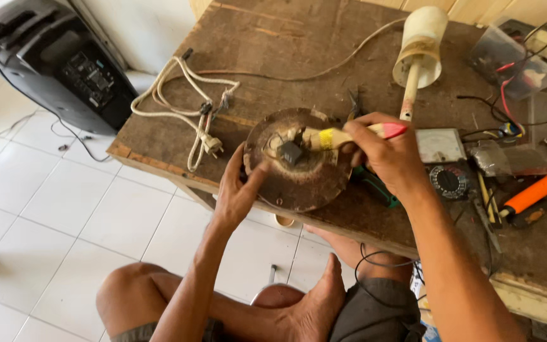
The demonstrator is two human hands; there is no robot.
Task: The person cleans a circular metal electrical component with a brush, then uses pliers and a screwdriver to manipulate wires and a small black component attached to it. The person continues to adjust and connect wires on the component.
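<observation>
Worn wooden workbench (273,38) stood over white tiles. At its near edge, the left hand (235,190) clasped a rusty round motor plate (299,164), while the right hand (390,152) gripped a paintbrush (343,136) whose bristles touched the plate's centre.

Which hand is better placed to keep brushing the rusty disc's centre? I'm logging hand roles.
Right, probably: the right hand already grips the paintbrush, bristles over the centre, while the left hand steadies the rusty disc.

Home repair workshop: cluttered workbench (273,38), multimeter (439,145).
</observation>
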